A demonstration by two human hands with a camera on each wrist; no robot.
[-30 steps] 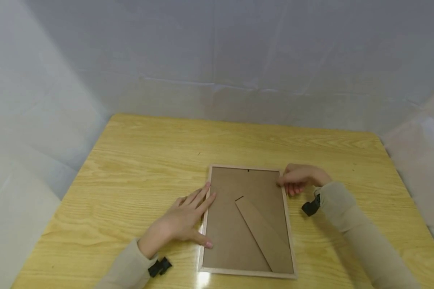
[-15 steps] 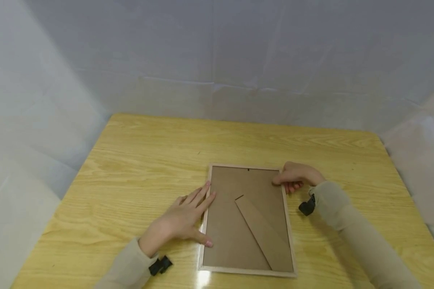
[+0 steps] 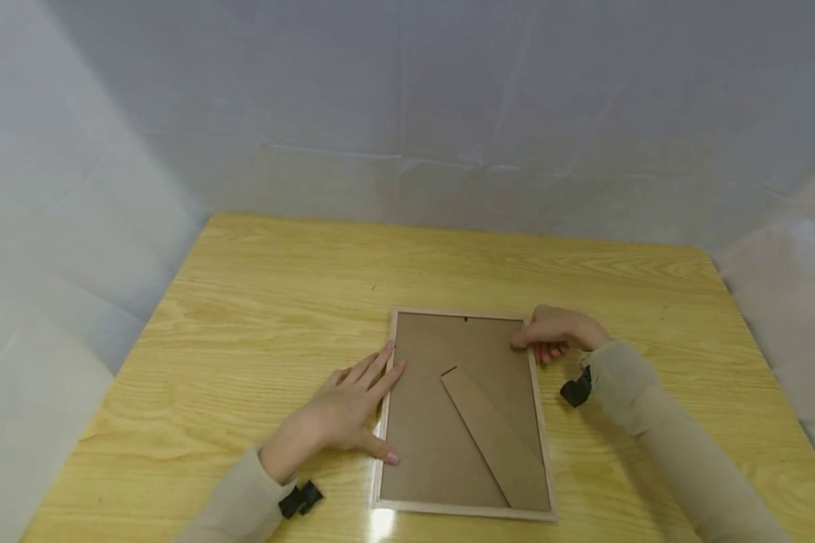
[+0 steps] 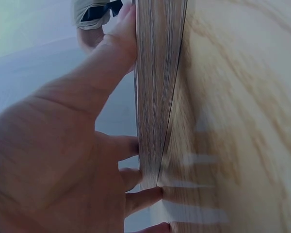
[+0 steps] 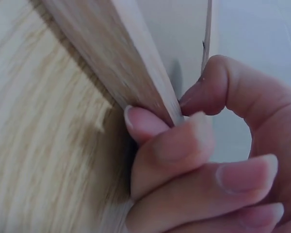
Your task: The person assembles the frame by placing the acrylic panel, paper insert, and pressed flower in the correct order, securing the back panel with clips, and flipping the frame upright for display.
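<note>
A picture frame [image 3: 465, 415] with a pale wood rim lies back side up, its brown backing board and slanted stand leg [image 3: 492, 441] showing. Along its left rim rests my left hand [image 3: 336, 415], fingers spread and fairly straight, thumb over the board's edge. In the left wrist view the fingertips touch the side of the wooden rim [image 4: 157, 73]. My right hand [image 3: 557, 332] pinches the right rim near the top corner. Seen from the right wrist, the thumb [image 5: 208, 90] presses on the board side while curled fingers [image 5: 174, 150] sit against the rim's outer and lower side.
The frame lies on a yellow wood-grain table [image 3: 278, 302], toward its front edge. Pale sheeting [image 3: 407, 113] hangs behind and on both sides. A black strap buckle [image 3: 301, 499] hangs at the left wrist and another buckle [image 3: 576, 388] at the right.
My right hand has shifted slightly left, its thumb coming further over the rim onto the backing board. The left hand and the picture frame look the same.
</note>
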